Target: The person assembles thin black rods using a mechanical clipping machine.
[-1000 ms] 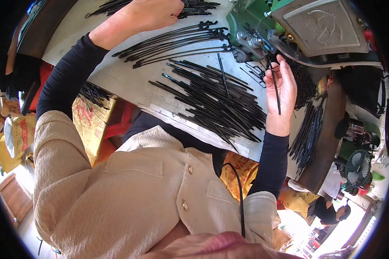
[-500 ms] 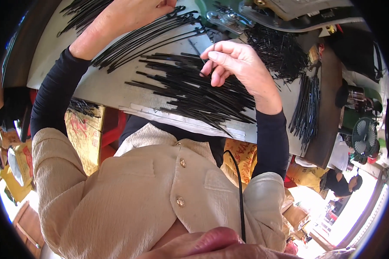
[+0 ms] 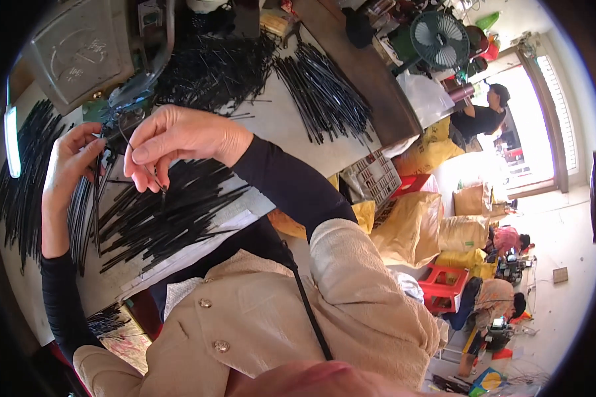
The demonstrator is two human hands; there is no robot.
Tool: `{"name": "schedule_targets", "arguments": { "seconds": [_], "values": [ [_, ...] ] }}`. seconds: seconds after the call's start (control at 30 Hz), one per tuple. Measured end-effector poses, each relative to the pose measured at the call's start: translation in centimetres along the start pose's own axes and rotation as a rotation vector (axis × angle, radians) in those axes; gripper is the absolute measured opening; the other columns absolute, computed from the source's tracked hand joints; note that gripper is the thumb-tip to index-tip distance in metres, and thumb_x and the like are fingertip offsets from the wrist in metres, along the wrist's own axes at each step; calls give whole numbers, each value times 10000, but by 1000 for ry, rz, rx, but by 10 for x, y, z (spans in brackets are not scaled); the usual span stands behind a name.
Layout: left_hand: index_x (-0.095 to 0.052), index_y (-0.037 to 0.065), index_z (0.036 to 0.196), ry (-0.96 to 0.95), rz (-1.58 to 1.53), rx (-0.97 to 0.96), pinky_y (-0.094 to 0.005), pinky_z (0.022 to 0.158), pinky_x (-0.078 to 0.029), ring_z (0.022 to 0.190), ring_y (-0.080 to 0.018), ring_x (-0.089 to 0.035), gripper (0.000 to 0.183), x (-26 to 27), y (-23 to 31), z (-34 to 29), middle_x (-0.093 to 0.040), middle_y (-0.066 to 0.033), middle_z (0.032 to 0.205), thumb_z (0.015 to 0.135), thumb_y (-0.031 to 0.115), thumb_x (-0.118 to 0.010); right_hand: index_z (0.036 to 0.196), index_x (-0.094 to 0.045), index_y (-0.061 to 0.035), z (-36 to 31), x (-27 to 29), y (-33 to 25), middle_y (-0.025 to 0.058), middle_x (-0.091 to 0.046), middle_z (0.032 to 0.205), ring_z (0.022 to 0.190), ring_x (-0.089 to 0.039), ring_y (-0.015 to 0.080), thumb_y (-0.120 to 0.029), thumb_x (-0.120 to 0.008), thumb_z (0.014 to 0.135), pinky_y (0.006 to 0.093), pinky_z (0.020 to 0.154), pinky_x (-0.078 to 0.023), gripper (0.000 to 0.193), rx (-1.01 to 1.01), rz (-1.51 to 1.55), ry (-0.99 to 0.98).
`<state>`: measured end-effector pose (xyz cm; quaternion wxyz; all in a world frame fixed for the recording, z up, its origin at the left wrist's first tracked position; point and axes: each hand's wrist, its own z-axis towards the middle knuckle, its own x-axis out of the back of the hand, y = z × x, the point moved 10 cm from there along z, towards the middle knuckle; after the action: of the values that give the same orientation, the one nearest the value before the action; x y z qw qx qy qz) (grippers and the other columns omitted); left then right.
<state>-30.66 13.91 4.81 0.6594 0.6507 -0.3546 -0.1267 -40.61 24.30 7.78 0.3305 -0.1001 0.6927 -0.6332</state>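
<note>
— Right hand (image 3: 179, 142)?
— Left of centre, upper half of the frame. Curled, thumb and forefinger pinched on a thin black strip (image 3: 153, 177) that hangs down toward the heap (image 3: 165, 212).
— And the heap?
— Just below that hand, spread across the grey table (image 3: 278, 126). Loose black strips, fanned out toward lower left and right.
— Left hand (image 3: 69, 165)?
— Far left, level with the right. Fingers closed around a bunch of strips (image 3: 98, 198) held upright, tips near the machine (image 3: 89, 49).
— Touching the machine?
— Cannot tell; too dark and crowded there.
— Machine itself?
— Upper left corner. Grey metal housing, a green part under it just above the left hand.
— Hands touching each other?
— Near, not touching. A narrow gap between, with the bunch in it.
— More strips elsewhere?
— Plenty. One pile (image 3: 26, 178) along the left rim, behind the left hand. One tangled mass (image 3: 212, 69) at top centre. One neater sheaf (image 3: 324, 99) right of that, laid slantwise on the table.
— Nearer the bottom?
— Black sleeves, a beige buttoned vest (image 3: 278, 317), a black cord (image 3: 308, 311) running down over it.
— Right side of the frame?
— Well apart from the hands. A fan (image 3: 439, 40) at the top, yellow sacks (image 3: 417, 218) in the middle, red crates (image 3: 444, 284) below them, a bright doorway (image 3: 536, 126) at the far right.
— Anyone else?
— A person in black (image 3: 480, 116) by the doorway, others crouched low on the floor at lower right.
</note>
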Motion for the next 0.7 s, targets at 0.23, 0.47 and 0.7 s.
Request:
{"name": "schedule_targets", "arguments": {
  "seconds": [0.23,0.47,0.7],
  "values": [
    [-556,49,1052,59,-136,40,-149,422,-358,526,-48,-542,261,3,-15,4,-578,23,776,850,210,-596,885,-634,83,-21,6,-43,187,-634,767,637,-631,221,-168,-581,859,270,492,-527,258,303,7,-54],
    [-563,67,1060,-14,-154,59,-131,415,-335,514,-29,-528,249,-3,-33,7,-569,24,758,861,215,-592,889,-648,86,-14,18,-30,173,-628,765,620,-610,208,-148,-597,853,272,493,-532,242,268,63,-10],
    [-523,45,1193,-28,-149,35,-133,415,-363,497,-45,-534,367,-15,-20,4,-571,6,748,859,183,-587,890,-652,75,-13,21,-22,139,-632,707,587,-609,181,-157,-590,863,234,473,-487,242,260,82,3]
  ]
}}
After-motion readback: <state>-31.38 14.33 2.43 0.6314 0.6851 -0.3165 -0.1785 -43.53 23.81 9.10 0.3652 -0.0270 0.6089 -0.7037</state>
